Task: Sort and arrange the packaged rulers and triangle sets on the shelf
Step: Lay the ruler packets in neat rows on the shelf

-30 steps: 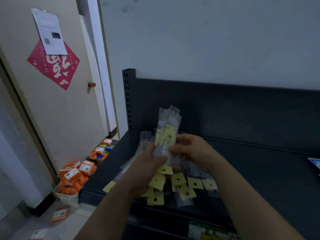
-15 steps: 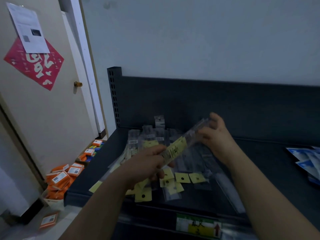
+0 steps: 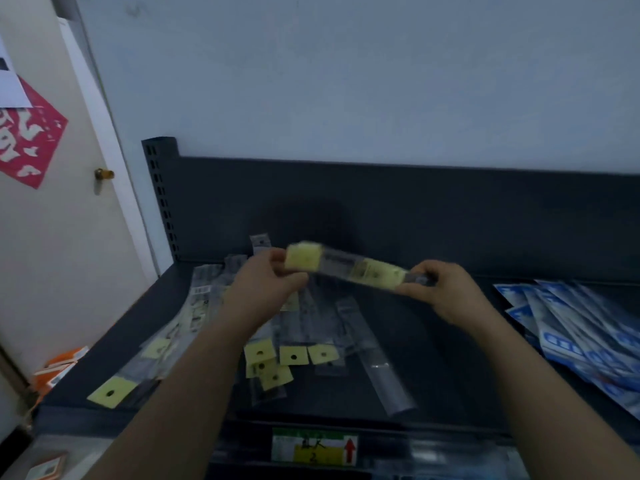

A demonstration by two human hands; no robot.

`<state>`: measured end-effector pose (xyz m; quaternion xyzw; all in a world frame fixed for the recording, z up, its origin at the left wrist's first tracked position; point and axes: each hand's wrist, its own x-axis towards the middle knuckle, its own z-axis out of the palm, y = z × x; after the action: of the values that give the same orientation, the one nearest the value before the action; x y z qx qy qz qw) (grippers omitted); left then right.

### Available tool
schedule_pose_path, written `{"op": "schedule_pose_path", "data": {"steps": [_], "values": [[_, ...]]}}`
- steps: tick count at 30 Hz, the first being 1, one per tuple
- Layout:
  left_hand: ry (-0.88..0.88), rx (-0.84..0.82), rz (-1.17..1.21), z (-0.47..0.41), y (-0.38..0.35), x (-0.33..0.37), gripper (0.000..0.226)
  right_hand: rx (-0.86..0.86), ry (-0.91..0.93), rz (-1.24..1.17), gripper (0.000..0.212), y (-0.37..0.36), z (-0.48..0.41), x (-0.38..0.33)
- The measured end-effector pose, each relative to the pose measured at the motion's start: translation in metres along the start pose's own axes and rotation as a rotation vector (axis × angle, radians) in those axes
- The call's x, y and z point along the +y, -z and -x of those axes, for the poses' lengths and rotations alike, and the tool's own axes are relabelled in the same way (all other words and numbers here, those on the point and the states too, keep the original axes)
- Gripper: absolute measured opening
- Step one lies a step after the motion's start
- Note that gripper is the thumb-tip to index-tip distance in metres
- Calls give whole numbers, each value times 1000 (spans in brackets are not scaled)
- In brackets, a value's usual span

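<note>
Above the shelf (image 3: 453,372) our left hand (image 3: 268,285) and right hand (image 3: 441,289) pinch the ruler bundle (image 3: 349,268); slick sleeves may slide out.

I note a plain pale wall (image 3: 346,81) in dim, bluish light. Against it stands a dark metal shelf (image 3: 450,216) with a perforated upright (image 3: 161,202) at its left end. Left of that, a cream door (image 3: 52,271) with a brass knob (image 3: 104,173) carries a red paper cutout (image 3: 31,143) and a white sheet (image 3: 12,91) above it.
</note>
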<state>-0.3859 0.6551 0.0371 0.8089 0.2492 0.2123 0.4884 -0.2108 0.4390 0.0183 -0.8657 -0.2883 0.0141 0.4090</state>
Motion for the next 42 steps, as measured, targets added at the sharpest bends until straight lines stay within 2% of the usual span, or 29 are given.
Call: {"op": "schedule_pose_path", "data": {"steps": [2,3,6,8,16,19,23,24,25,27,29,31,37,40,42], "values": [[-36,76,-122,5,-20,2,44,105,-119,15,23,10,-2,19],[-89,26,-213,8,-33,2,45,139,-154,18,23,14,-4,27],[-251,-321,-647,17,-81,1,59,132,-198,7,24,15,-6,42],[-225,-475,-889,22,-102,-2,67,104,-205,20,25,13,-9,49],[-45,-480,-1112,2,-77,-12,58,10,-199,45,20,13,-24,59],[-36,-426,-1106,1,-73,-9,61,-10,-161,70,17,18,-27,64],[-154,-3,-837,-14,-89,0,88,-41,-61,103,17,27,-26,74],[-198,60,-807,-21,-94,2,92,-63,-39,107,17,28,-25,76],[-229,68,-805,-29,-99,3,93,-91,-21,121,15,28,-24,77],[-240,-34,-800,-43,-109,3,88,-132,15,178,20,26,-21,79],[-202,-179,-740,-52,-119,4,66,-110,40,204,31,24,-19,81],[-189,-244,-741,-56,-123,4,44,-49,30,166,33,23,-16,81],[-234,-279,-693,-60,-127,1,25,-59,21,140,24,18,-16,83],[-261,-202,-587,-66,-123,-3,16,12,-4,122,16,19,-18,86],[-215,-152,-514,-69,-119,-4,19,24,-52,105,14,18,-19,87]]}}
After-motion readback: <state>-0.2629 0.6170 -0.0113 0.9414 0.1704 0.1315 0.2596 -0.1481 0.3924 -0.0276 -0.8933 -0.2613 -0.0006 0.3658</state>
